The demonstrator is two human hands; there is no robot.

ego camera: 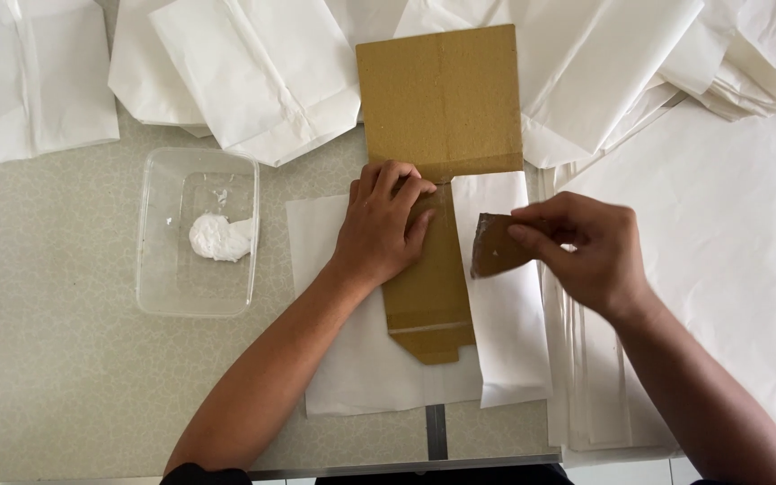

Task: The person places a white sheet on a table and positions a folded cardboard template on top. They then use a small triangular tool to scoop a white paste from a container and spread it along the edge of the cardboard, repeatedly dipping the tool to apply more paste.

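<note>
- At the far left corner of the table (56, 359) we see a folded white paper bag (33, 76), flat and apart from the rest.
- Beside it, along the far edge, more white bags (253, 72) overlap each other.
- Nearer the left edge stands a clear plastic tub (159, 296) with a lump of white paste (217, 236) inside, toward its right wall.
- Toward the middle we find a white paper sheet (361, 368) lying flat, with a brown cardboard template (442, 99) on top; its wide part points to the far edge and its narrow strip runs toward the near edge.
- Our left hand (383, 229) presses down flat on the narrow strip of the template, fingers curled at the step where the template widens; its grip is not clamped on anything, just pushing.
- Right of the strip, a folded flap of the sheet (505, 341) lies just beside the cardboard.
- Our right hand (586, 247) hovers over that flap, its grip pinched shut on a small brown cardboard scraper (496, 247), held between thumb and fingertips; we cannot tell if it touches the paper.
- Along the right edge we see a stack of flat white sheets (729, 251), and more folded bags (765, 54) piled at the far right corner.
</note>
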